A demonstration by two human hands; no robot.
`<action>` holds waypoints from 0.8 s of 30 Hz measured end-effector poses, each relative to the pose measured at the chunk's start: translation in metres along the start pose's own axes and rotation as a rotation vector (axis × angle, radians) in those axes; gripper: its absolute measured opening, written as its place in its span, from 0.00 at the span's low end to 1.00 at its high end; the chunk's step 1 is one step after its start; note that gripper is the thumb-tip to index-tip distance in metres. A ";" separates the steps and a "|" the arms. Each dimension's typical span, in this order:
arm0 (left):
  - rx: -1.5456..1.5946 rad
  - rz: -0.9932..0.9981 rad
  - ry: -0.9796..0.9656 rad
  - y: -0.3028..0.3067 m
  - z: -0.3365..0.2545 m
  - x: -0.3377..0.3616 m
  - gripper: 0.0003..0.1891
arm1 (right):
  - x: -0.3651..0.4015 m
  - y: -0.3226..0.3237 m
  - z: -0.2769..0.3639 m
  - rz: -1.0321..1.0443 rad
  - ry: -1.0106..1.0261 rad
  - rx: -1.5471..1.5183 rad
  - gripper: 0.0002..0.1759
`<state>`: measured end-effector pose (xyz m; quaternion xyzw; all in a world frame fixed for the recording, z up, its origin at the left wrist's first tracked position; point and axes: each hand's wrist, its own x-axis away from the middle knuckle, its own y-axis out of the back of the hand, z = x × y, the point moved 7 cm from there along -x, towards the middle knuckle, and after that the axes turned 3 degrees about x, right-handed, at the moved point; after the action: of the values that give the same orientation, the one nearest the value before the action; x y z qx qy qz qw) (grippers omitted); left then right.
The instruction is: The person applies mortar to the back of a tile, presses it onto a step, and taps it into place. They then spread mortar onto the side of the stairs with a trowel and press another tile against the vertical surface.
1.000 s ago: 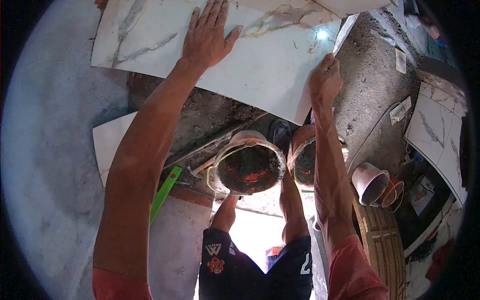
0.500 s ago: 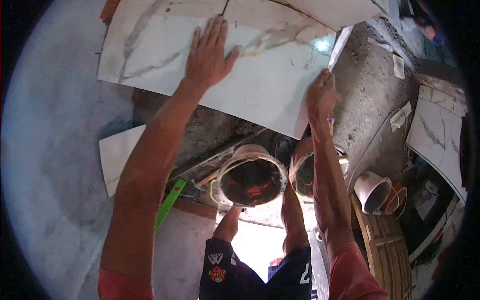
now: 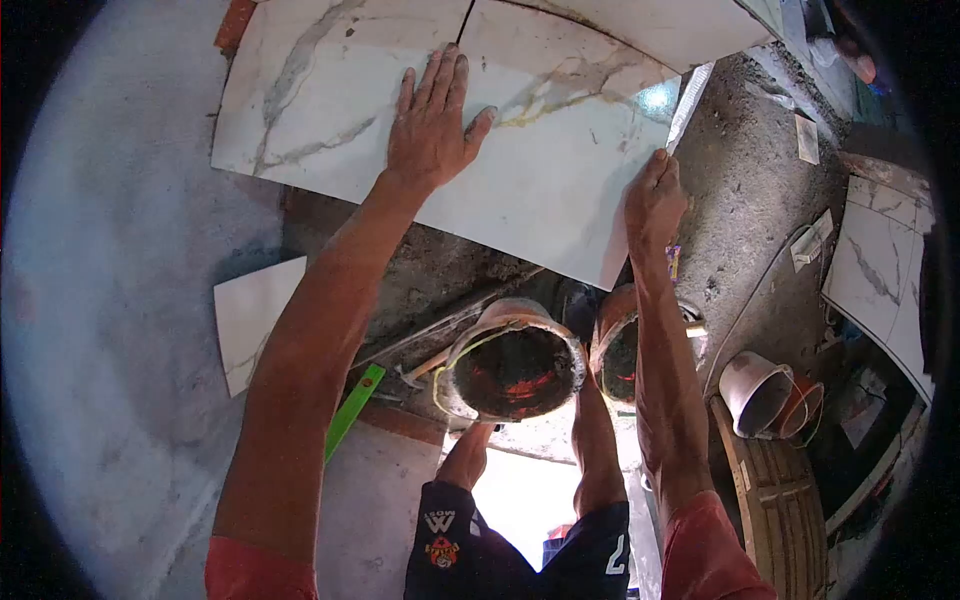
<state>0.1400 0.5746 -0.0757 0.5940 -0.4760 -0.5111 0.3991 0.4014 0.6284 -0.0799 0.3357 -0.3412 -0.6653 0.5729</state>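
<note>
My left hand lies flat with fingers spread on a white marble-patterned tile, just below the dark joint between it and a similar tile at the left. At the right edge of the tile my right hand is closed, its fingers curled against that edge; its grip is partly hidden. Above it, a shiny strip runs along the same side.
Below the tile stand a bucket with dark contents and a second bucket. A hammer, a green level and a tile piece lie to the left. At right are another bucket and a wooden panel.
The whole view has shifted slightly, so things sit a little lower and further right. My left hand stays flat on the tile and my right hand stays at its edge.
</note>
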 end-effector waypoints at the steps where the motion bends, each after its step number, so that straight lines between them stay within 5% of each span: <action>1: 0.007 -0.010 -0.001 -0.001 0.000 0.001 0.31 | -0.001 -0.001 0.000 0.012 0.028 -0.007 0.21; 11: -0.036 0.000 0.012 -0.005 0.003 0.002 0.33 | 0.002 -0.001 -0.001 0.083 -0.086 -0.039 0.23; 24: -0.013 -0.072 0.012 0.005 -0.001 0.002 0.32 | -0.002 -0.006 -0.006 0.035 0.016 -0.033 0.23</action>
<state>0.1398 0.5717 -0.0714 0.6111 -0.4488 -0.5247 0.3871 0.4037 0.6310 -0.0880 0.3255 -0.3317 -0.6579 0.5927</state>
